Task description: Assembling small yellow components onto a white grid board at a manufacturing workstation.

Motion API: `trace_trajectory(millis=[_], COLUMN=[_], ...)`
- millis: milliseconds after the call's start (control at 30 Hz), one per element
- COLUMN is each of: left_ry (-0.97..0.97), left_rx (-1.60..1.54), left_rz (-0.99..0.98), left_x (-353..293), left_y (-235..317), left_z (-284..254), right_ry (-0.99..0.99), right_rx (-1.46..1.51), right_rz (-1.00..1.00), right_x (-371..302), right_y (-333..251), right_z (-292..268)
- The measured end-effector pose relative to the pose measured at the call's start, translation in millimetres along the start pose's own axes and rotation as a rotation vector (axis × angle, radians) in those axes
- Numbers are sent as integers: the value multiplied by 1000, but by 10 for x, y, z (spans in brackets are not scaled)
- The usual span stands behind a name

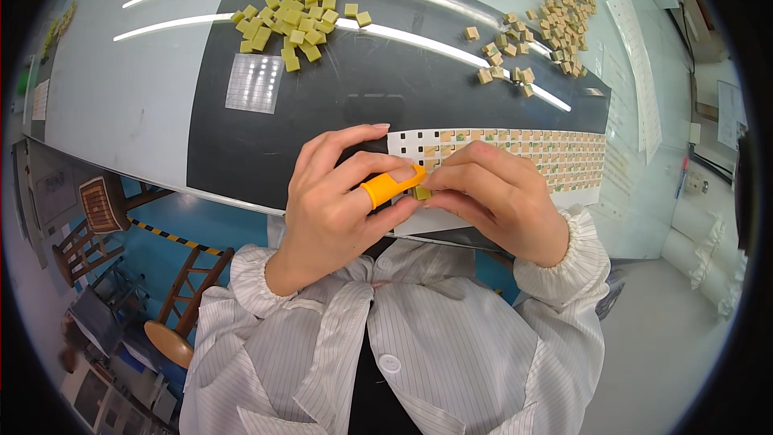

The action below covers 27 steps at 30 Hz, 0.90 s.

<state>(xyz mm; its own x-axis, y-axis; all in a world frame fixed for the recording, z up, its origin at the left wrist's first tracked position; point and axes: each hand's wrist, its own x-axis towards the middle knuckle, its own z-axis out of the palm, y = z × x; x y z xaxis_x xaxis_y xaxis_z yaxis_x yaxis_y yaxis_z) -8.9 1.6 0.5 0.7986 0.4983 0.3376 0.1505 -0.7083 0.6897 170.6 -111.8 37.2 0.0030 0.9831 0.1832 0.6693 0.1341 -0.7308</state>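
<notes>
My left hand and my right hand meet at the near edge of the black mat, fingertips almost touching. Between them is a small yellow-green block, partly hidden, pinched by the thumbs and forefingers. An orange plastic finger sleeve sits on a finger of my left hand, its tip at the block. Under my hands lies a white sheet with rows of small square tan pieces, some with green marks. Dark square holes show at its left end. My right hand covers part of the sheet.
A heap of yellow-green blocks lies at the far left of the black mat, beside a clear gridded sheet. Tan blocks are scattered far right. A white strip and pen lie right. Wooden stools stand lower left.
</notes>
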Motion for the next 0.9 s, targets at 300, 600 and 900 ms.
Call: trace_trajectory(millis=[300, 600, 900], left_ry=[5, -13, -28], left_rx=[-17, -16, 5], left_rz=[-25, 3, -6], left_x=[7, 5, 7], left_y=[28, 16, 11], left_z=[-5, -13, -23], right_ry=[57, 277, 282], right_rx=[84, -140, -233], right_rz=[240, 445, 383], right_x=[5, -38, -35], right_y=[-70, 6, 35], right_z=[-132, 86, 146])
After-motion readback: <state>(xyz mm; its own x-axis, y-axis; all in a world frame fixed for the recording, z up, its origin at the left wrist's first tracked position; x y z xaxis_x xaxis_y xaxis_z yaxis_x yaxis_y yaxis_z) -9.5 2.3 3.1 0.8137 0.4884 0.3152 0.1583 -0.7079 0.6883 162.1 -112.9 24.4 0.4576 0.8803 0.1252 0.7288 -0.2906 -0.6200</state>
